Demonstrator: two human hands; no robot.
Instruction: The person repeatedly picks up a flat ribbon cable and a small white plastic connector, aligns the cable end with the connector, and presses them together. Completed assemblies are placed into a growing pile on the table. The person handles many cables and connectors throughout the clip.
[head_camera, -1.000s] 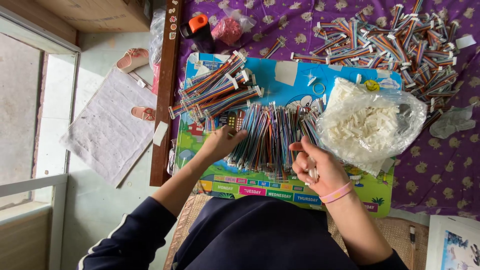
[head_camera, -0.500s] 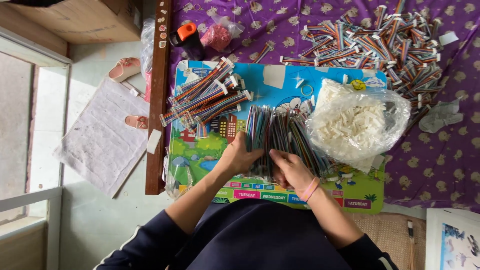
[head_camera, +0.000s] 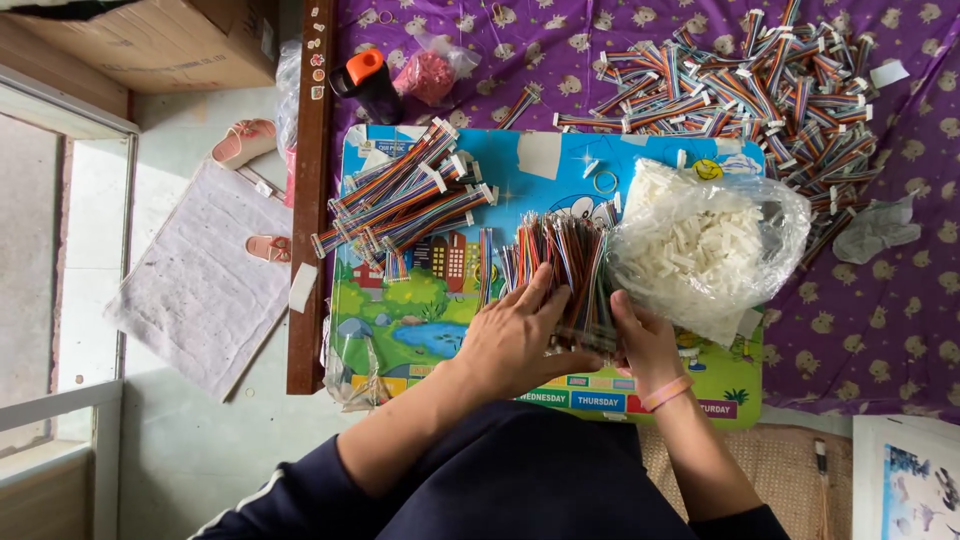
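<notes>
- The left hand lies flat, fingers spread, pressed down on the near end of a bundle of coloured wires; its palm covers the wire ends, so it presses rather than pinches.
- The right hand is cupped against the right side of the same bundle, fingers curled in on the wires; a pink band sits on its wrist.
- Between them, the two hands squeeze the bundle from left and right; the wires fan away from the person, toward the far edge of the board.
- The bundle rests on a bright picture board with cartoon scenes, lying on a purple patterned cloth.
- Just right of the bundle, touching it, sits a clear plastic bag of small white parts.
- On the left of the board lies a stack of flat rainbow ribbon cables with white end plugs, well apart from the hands.
- Beyond the board, at the far right on the cloth, is a large loose heap of ribbon cables.
- Near the far left corner of the board stand a dark bottle with an orange cap and a small bag of pink pieces.
- A wooden rail edges the cloth; past it, on the floor, lie a grey mat and a pink sandal.
</notes>
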